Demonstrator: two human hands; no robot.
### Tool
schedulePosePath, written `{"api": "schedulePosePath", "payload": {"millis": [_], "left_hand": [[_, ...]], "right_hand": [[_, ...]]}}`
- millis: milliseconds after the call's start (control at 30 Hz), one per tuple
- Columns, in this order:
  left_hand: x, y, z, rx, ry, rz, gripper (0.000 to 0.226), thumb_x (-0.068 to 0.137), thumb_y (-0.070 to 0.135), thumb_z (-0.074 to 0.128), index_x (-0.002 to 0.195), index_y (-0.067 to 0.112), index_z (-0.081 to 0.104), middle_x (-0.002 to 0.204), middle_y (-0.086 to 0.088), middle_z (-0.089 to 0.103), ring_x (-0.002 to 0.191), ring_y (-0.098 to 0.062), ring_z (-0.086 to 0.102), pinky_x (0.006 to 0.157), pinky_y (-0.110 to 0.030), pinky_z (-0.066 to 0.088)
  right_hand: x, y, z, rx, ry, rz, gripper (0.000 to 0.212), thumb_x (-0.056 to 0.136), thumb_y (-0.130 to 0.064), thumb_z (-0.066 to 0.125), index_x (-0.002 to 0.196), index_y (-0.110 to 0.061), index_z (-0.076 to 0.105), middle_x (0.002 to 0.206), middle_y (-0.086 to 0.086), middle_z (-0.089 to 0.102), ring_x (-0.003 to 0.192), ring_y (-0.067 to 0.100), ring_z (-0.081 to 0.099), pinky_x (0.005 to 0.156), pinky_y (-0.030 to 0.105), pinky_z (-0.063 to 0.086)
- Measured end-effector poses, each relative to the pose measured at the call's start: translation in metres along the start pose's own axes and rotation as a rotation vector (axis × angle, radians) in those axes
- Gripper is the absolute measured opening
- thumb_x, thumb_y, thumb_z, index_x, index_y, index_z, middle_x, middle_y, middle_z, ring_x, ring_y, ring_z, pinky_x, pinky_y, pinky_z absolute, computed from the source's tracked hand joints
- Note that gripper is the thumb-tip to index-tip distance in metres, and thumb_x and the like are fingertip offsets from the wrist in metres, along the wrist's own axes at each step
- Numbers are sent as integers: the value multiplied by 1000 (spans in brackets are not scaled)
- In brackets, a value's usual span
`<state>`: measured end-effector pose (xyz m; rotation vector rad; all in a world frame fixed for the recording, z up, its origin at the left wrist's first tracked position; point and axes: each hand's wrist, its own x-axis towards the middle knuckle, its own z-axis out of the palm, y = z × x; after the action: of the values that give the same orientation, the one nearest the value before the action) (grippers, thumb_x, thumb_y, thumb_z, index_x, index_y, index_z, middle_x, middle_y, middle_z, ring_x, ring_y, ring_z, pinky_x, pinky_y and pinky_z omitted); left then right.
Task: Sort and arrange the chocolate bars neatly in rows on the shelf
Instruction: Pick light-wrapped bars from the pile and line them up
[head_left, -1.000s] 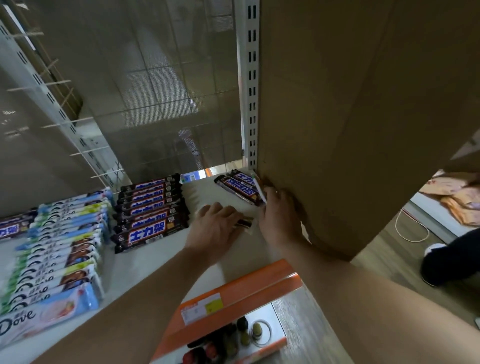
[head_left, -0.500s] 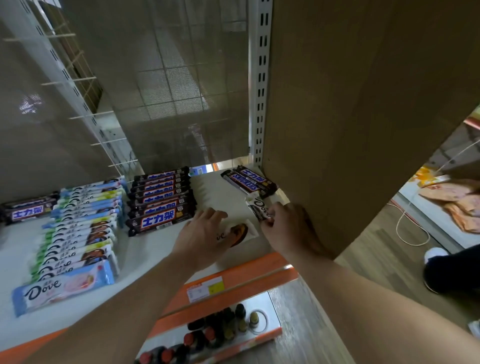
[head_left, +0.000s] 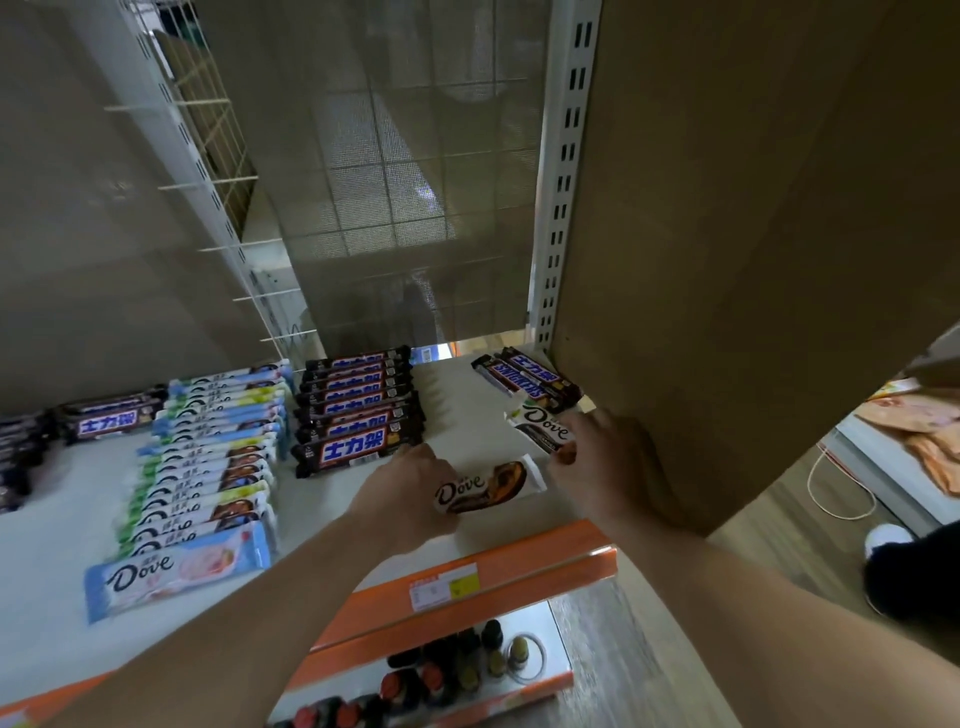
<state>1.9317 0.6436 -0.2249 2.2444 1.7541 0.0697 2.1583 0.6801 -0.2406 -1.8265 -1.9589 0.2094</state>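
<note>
Within 1 second the left hand, fingers curled round its end, has drawn a Dove bar from the corner, while the right hand pinches another Dove bar just beside 2 loose Snickers bars, so both may now join the Dove row left of the fingers.

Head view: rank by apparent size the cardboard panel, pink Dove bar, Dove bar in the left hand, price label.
1. cardboard panel
2. pink Dove bar, though nearer the camera
3. brown-swirl Dove bar in left hand
4. price label
</note>
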Motion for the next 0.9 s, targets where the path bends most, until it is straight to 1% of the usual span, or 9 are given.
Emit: {"api": "schedulePosePath", "payload": {"millis": [67,167,300,400,567,633,733,833,900], "left_hand": [[-2,-1,-1,23,84,31,37,79,37,67,114,27,62,111,3,52,107,-16,45,82,-29,47],[-8,-9,-9,59,215,66,40,78,35,67,116,27,61,114,4,52,109,-17,44,84,-32,47],[-34,-30,-33,141,355,91,47,69,26,77,115,20,65,110,1,60,102,-23,53,80,-40,52],[-63,-51,-49,160,445,25,49,68,24,81,114,17,66,110,-1,61,98,-24,56,79,-38,52],[-103,-62,-59,176,499,-23,52,63,21,85,111,16,66,107,-3,61,96,-24,55,81,-42,54],[-114,-62,-62,164,512,-60,52,63,21,85,112,17,67,106,-3,61,97,-23,54,82,-39,52],[-130,-62,-63,147,510,-105,51,66,20,83,114,18,67,106,-2,59,96,-27,57,80,-40,52],[-148,-59,-65,120,521,-130,48,68,19,82,113,18,67,108,-3,58,98,-28,57,79,-41,53],[-159,-58,-65,112,528,-149,46,69,19,81,113,19,67,109,-2,58,100,-27,55,79,-40,53]], "right_hand": [[-2,0,0,-13,47,-47,36,67,-17,73,103,-14,68,98,10,62,92,32,58,74,38,49],[-3,-3,-6,-55,111,-154,39,61,-9,78,99,-11,68,95,11,62,86,32,60,69,39,51],[-7,-7,-25,-103,83,-218,42,64,-12,75,105,-14,65,104,10,61,93,31,59,74,40,53],[-10,-10,-44,-171,39,-380,45,66,-15,75,110,-19,64,108,4,61,97,26,58,73,39,54],[-11,-21,-58,-207,21,-517,48,61,-15,77,107,-20,64,104,3,60,95,27,58,68,39,53],[-11,-26,-59,-217,27,-548,49,58,-15,79,105,-19,65,100,4,62,92,28,60,69,37,52],[-15,-33,-61,-211,57,-608,50,52,-13,80,100,-19,67,94,3,62,86,28,61,69,35,49],[-19,-39,-62,-200,84,-655,51,50,-12,80,99,-19,68,93,1,61,86,26,61,68,31,46],[-22,-44,-60,-182,94,-670,51,50,-11,79,99,-19,68,93,1,61,87,26,60,70,33,46]]}}
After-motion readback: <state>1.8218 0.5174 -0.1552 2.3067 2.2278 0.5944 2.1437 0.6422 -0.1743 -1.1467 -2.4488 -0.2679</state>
